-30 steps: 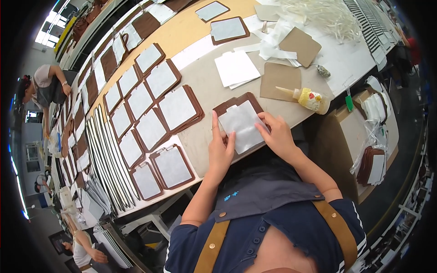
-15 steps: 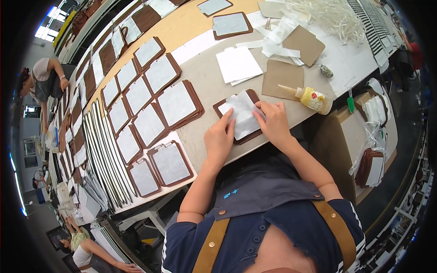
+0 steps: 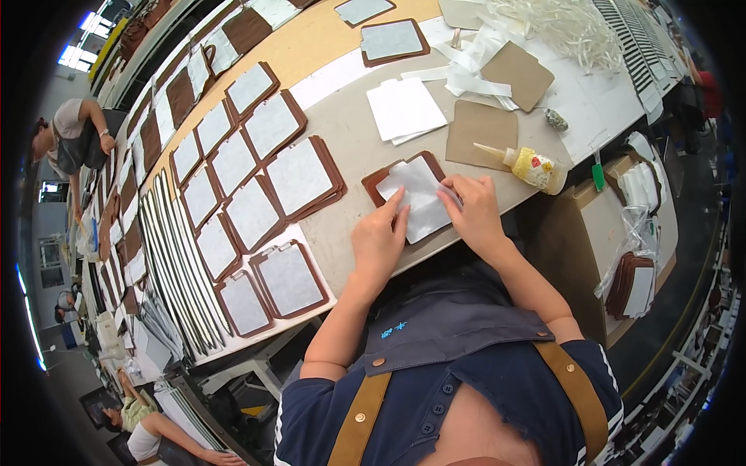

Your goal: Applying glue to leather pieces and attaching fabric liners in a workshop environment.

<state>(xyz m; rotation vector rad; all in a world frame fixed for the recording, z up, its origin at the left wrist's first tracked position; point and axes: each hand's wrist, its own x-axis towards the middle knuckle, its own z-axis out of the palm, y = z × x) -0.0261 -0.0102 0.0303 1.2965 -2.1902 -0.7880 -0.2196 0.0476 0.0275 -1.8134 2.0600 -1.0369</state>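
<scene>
A thin white sheet (image 3: 421, 203) lies over a brown leather panel (image 3: 376, 179) at the table's front edge, in front of me. The brown shows along the left and top of the sheet. My left hand (image 3: 379, 242) holds the sheet's left edge with curled fingers and thumb. On the other side, my right hand (image 3: 475, 211) pinches the sheet's right edge, its fingertips partly hidden. Right of my right hand lies a yellow-labelled glue bottle (image 3: 536, 171) on its side, nozzle pointing left. White sheets (image 3: 406, 109) are stacked just beyond the panel.
Several stacks of brown panels faced in pale grey (image 3: 299, 177) stand to the left. Long dark-and-white strips (image 3: 183, 268) lie beyond them. Brown boards (image 3: 482, 132) and a heap of white strips (image 3: 556, 35) occupy the back right. An open carton (image 3: 590, 256) stands right, below the table.
The white sheet has shifted slightly toward me and to the right, now covering the panel's near edge. Both my hands have moved a little with it.
</scene>
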